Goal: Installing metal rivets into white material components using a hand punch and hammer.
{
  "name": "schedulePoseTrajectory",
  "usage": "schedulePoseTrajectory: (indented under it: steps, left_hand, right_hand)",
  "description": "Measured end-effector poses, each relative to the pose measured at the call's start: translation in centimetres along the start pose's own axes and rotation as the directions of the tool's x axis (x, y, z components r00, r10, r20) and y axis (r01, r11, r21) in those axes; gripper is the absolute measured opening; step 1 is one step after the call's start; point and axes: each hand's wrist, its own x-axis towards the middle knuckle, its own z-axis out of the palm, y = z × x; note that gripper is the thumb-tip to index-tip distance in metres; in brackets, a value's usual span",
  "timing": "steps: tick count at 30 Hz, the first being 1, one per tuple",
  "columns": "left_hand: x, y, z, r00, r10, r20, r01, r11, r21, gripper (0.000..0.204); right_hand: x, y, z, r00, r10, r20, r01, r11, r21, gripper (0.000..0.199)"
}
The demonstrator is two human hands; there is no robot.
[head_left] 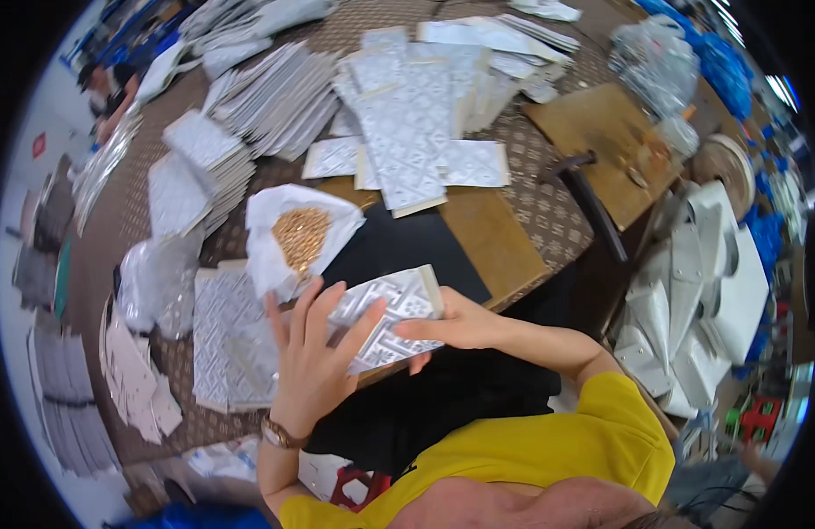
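My right hand (447, 324) grips the end of a silver-patterned, pale-edged panel (394, 304), thumb on top and fingers underneath. The panel is slightly curved and held above the near edge of the table. My left hand (315, 357) has its fingers spread at the panel's other end, the thumb side overlapping it. Just beyond those fingertips, white paper (265, 234) cradles a heap of small gold-coloured pieces (300, 238), too small to name exactly. To their right lies a black mat (412, 247) on a wooden board (487, 238).
Silver-patterned panels (403, 119) lie piled across the far side, beside fanned stacks (280, 101). A hammer (594, 207) rests by a worn wooden board (593, 132) at right. White shaped pieces (681, 300) are heaped beyond my right arm. Clear plastic bags (156, 278) sit at left.
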Motion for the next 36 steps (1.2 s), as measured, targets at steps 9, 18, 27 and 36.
schedulePoseTrajectory:
  steps: [9, 18, 27, 36]
  left_hand:
    - [-3.7, -8.1, 0.8, 0.836, -0.503, -0.218, 0.206, 0.657, -0.725, 0.074]
    - [0.0, -14.4, 5.2, 0.854, -0.520, -0.026, -0.385, -0.598, -0.703, 0.082]
    - [-0.4, -13.8, 4.7, 0.833, -0.553, -0.028, -0.329, -0.453, -0.829, 0.076]
    - [-1.1, -13.8, 4.0, 0.825, -0.388, -0.411, -0.251, 0.401, -0.881, 0.075]
  right_hand:
    - [4.3, -4.2, -3.5, 0.908, -0.342, -0.242, 0.149, 0.804, -0.576, 0.024]
    - [17.3, 1.6, -9.1, 0.809, -0.570, 0.142, 0.112, -0.087, -0.990, 0.011]
    - [15.1, -2.7, -7.0, 0.795, -0.571, 0.206, 0.158, -0.134, -0.978, 0.010]
    - [9.6, -3.0, -6.9, 0.982, -0.105, 0.158, 0.184, 0.326, -0.927, 0.005]
